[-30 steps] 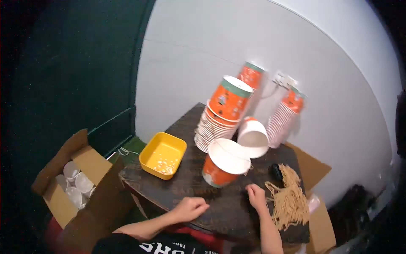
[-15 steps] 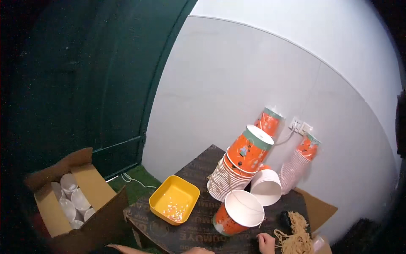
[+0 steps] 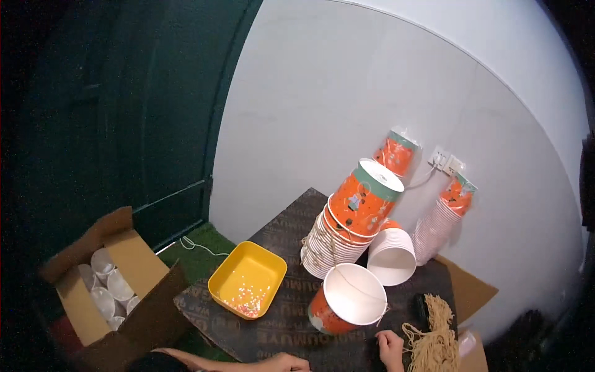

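Fingers curled, the right hand point(image 3: 390, 347) rests on the dark table point(image 3: 291, 229) just beside a bundle of tan strings point(image 3: 434, 338); the grip of the left hand point(image 3: 286, 363), cut off at the frame's lower edge, cannot be told. An open orange paper cup point(image 3: 347, 301) stands near, stacked cups point(image 3: 347, 226) and a yellow tray point(image 3: 248, 286) beyond.

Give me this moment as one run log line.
left hand: on table edge | right hand: beside noodle bundle | orange cup: open, just above hands | yellow tray: left
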{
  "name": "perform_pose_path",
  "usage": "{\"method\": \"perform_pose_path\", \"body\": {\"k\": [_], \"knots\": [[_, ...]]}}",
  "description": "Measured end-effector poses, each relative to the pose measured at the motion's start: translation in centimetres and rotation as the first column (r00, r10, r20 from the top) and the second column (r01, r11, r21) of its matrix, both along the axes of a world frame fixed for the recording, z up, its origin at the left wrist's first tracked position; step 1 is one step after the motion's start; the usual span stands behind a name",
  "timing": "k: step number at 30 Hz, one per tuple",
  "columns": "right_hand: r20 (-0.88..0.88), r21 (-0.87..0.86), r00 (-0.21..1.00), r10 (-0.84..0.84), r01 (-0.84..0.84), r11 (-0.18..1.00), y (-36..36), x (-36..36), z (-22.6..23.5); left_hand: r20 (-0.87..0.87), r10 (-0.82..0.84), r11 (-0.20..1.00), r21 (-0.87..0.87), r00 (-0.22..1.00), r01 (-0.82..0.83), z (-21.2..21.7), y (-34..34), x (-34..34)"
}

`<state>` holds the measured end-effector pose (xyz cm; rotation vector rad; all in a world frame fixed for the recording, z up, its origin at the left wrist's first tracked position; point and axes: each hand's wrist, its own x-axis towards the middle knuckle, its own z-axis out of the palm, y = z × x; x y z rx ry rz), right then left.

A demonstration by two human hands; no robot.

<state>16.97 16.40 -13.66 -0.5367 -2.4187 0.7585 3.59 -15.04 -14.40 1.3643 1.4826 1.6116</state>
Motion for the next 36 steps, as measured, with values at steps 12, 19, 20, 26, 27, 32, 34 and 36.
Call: {"method": "perform_pose_path", "body": {"k": [12,19,20,26,27,32,34,36], "knots": [[-0.032,-0.134,0.999,0.026,-0.030,0.990,0.1,-0.3,-0.5,0.034,0.049,0.968,-0.250,0.998,-0.039,1.8,0.0,-2.5],[0.011,-0.247,1.000,0.009,-0.006,0.969,0.3,0.0,-0.2,-0.394,0.534,0.789,-0.085,0.748,-0.608,8.4,2.7,-5.3],[0.008,-0.262,1.000,0.007,-0.005,0.965,0.2,0.0,-0.2,-0.404,0.532,0.776,-0.118,0.744,-0.619,9.0,3.2,-5.6],[-0.005,-0.225,0.999,0.035,-0.036,0.974,0.3,0.6,0.0,-0.366,0.559,0.700,-0.272,0.744,-0.660,8.9,6.9,-7.4],[0.008,-0.197,0.999,0.044,-0.042,0.980,0.3,0.7,0.1,-0.342,0.569,0.703,-0.268,0.748,-0.658,8.9,7.1,-7.7],[0.010,-0.210,0.997,0.073,-0.069,0.975,0.5,0.4,-0.3,-0.522,0.560,0.651,-0.202,0.643,-0.731,11.1,7.2,-9.5],[0.019,-0.217,0.996,0.082,-0.076,0.973,0.5,0.6,-0.2,-0.596,0.544,0.675,-0.106,0.590,-0.730,13.6,6.0,-9.6],[-0.044,-0.186,0.993,0.106,-0.113,0.976,0.7,0.6,-0.6,-0.706,0.512,0.720,0.043,0.489,-0.692,17.1,4.5,-9.4]]}}
